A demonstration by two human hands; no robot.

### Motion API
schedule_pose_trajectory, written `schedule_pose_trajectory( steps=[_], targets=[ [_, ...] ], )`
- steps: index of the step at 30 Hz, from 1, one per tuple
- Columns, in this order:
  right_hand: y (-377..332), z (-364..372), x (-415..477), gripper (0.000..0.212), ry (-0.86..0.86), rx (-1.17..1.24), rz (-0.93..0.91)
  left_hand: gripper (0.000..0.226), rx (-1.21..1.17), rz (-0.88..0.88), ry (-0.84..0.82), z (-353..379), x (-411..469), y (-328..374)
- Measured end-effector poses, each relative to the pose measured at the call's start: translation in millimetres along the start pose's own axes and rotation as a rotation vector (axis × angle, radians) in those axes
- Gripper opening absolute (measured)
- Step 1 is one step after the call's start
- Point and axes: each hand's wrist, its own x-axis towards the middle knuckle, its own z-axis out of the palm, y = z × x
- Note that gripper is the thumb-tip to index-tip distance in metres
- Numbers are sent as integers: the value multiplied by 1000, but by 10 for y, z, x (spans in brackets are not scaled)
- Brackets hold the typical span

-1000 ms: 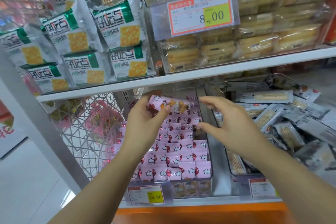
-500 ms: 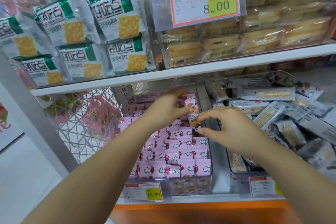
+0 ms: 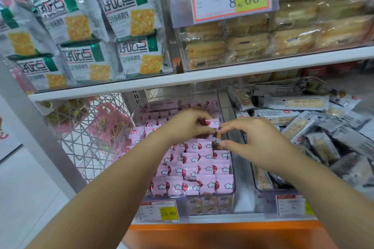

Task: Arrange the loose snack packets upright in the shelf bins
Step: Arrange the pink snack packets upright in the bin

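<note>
We see both hands meeting over a clear bin [image 3: 233, 180] on the lower shelf [image 3: 202, 218]. The left hand [image 3: 188, 125] has its fingers curled and pinches the top of a packet [image 3: 214, 125] between thumb and fingertips. The right hand [image 3: 255, 143] grasps the same packet from the other side, forefinger on its upper edge and thumb lower down by its brown end. The two forefingers nearly touch. The packet stands roughly upright, toward the back right of the bin, just inside the right wall.

In front of it, pink packets [image 3: 192, 168] stand on edge in neat rows that fill the bin up to its front wall. A few more lie less tidily at the back, past the left hand. A yellow price tag [image 3: 159, 211] hangs on the bin's front.

To the right, a second bin [image 3: 261, 186] holds grey packets [image 3: 303, 125] heaped loosely, lying at all angles. To the left stands a wire basket [image 3: 91, 127]; we cannot make out its contents.

On the upper shelf [image 3: 222, 73] we see green-and-white cracker bags [image 3: 131, 12] at the left and stacks of pale cakes [image 3: 253, 40] in clear wrap at the right.
</note>
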Motion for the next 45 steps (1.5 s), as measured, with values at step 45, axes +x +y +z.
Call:
schedule_pose_trajectory(
  steps=[45],
  targets=[
    [-120, -4, -35, 57, 131, 411, 40, 41, 207, 324, 438, -126, -637, 332]
  ],
)
